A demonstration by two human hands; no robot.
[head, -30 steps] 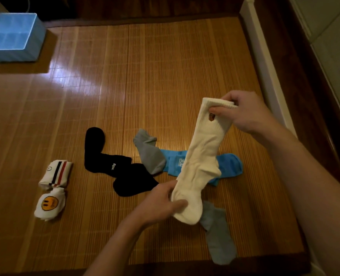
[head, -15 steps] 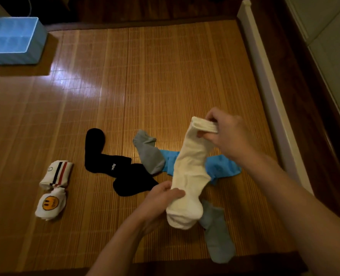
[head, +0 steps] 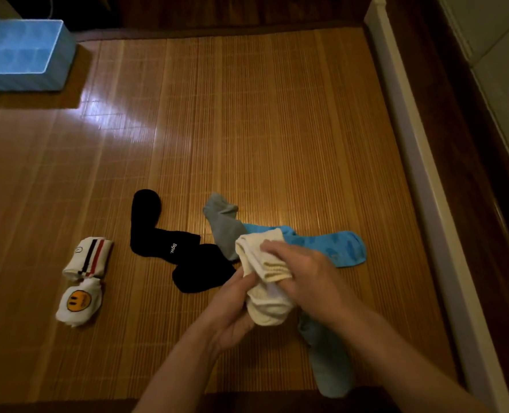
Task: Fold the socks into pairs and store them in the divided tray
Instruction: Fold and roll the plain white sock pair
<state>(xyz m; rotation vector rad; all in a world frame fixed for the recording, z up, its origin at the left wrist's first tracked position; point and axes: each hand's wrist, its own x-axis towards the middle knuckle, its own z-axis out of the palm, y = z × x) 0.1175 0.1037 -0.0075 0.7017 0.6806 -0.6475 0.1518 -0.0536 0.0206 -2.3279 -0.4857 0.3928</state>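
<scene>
Cream socks (head: 265,281), bunched into a thick wad, sit between two bare hands just above a bamboo mat (head: 277,129). The left hand (head: 232,311) cups the wad from below, fingers curled around it. The right hand (head: 304,275) presses on top, fingers clamped on the ribbed cuff. This looks like the folding step, with the cuff being turned over the bundle.

Two folded white pairs (head: 83,281) lie at the left. Black socks (head: 175,245), grey socks (head: 223,228) and blue socks (head: 321,245) lie loose, close around the hands.

The blue tray (head: 56,64) stands well apart at the far left corner. Next, the bundle probably needs tucking tight so it holds, then setting down or carrying to the tray.
</scene>
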